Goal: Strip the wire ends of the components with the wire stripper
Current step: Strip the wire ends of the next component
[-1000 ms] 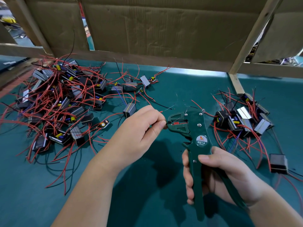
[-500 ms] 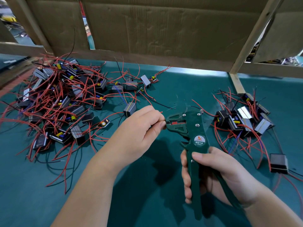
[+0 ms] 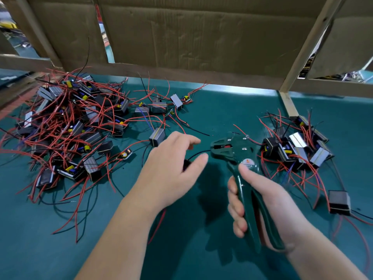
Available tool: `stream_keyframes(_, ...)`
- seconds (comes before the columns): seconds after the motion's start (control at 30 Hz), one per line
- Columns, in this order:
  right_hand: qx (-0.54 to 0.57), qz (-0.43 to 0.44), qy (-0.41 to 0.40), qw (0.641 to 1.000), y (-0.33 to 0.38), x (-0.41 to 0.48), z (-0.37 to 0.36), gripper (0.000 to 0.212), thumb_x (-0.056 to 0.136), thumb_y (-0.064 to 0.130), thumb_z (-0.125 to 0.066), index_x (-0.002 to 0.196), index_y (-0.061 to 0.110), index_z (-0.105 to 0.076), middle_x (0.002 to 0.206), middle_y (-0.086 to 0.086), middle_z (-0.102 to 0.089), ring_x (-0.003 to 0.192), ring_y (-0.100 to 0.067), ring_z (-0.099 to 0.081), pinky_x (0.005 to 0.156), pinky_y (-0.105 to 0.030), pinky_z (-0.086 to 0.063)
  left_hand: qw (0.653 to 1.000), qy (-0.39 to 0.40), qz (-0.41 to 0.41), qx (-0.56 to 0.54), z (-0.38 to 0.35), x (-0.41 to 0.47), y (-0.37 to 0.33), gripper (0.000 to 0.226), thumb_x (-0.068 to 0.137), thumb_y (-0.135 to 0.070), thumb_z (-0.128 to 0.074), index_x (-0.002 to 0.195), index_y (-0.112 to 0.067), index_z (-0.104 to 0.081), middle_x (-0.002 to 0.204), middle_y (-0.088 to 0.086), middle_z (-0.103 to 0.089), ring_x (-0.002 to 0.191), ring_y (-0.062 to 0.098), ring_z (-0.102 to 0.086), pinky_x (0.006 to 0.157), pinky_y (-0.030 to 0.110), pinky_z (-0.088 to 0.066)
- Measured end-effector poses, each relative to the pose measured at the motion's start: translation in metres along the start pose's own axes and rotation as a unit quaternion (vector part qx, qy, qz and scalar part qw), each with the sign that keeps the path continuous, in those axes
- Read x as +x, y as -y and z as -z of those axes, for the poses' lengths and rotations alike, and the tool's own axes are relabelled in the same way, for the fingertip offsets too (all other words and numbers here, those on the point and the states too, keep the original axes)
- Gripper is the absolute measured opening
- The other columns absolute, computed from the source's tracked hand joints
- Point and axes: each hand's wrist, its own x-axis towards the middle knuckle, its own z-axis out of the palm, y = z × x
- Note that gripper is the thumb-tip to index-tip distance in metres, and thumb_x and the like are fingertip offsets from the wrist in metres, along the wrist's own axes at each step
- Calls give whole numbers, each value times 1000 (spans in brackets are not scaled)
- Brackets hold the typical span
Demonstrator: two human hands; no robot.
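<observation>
My right hand (image 3: 262, 201) grips the handles of the green wire stripper (image 3: 232, 150), thumb laid up near its round label. The jaws point left. A thin black wire (image 3: 198, 153) runs from the jaws back under my left hand (image 3: 171, 170). That hand hovers just left of the jaws with thumb and forefinger straight and spread, pinching nothing. A dark component (image 3: 185, 165) shows under its palm; contact with the hidden fingers cannot be made out. A red wire (image 3: 158, 221) trails out below the wrist.
A large tangle of components with red and black wires (image 3: 68, 126) covers the left of the green mat (image 3: 191, 249). A smaller pile (image 3: 296, 146) lies right of the stripper, one lone black component (image 3: 339, 202) nearer me. Cardboard wall and wooden rails (image 3: 181, 75) close the back.
My left hand let go of the wire end it pinched at the jaws, spread its thumb and forefinger and drew back to the left. The stripper stayed nearly in place.
</observation>
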Motion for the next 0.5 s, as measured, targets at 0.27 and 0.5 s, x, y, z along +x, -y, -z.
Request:
stream_keyframes(0.27, -28, -25, 40, 998, -7, 2, -4, 37, 75, 45, -72, 68, 11, -57, 54, -13, -43, 36, -24, -42, 42, -31, -43, 998, -9, -31, -45, -5, 4, 6, 4, 88, -21, -67, 88, -17, -65, 87, -7, -52, 77, 7, -49, 75, 32, -43)
stream_keyframes(0.5, -24, -15, 60, 998, 0, -4, 3, 31, 74, 38, -71, 70, 9, -59, 55, -12, -44, 38, -25, -43, 42, -33, -45, 992, 35, -72, -93, -1, 5, 10, 26, 91, -30, -52, 84, -13, -71, 79, -5, -49, 73, 9, -47, 67, 23, -38)
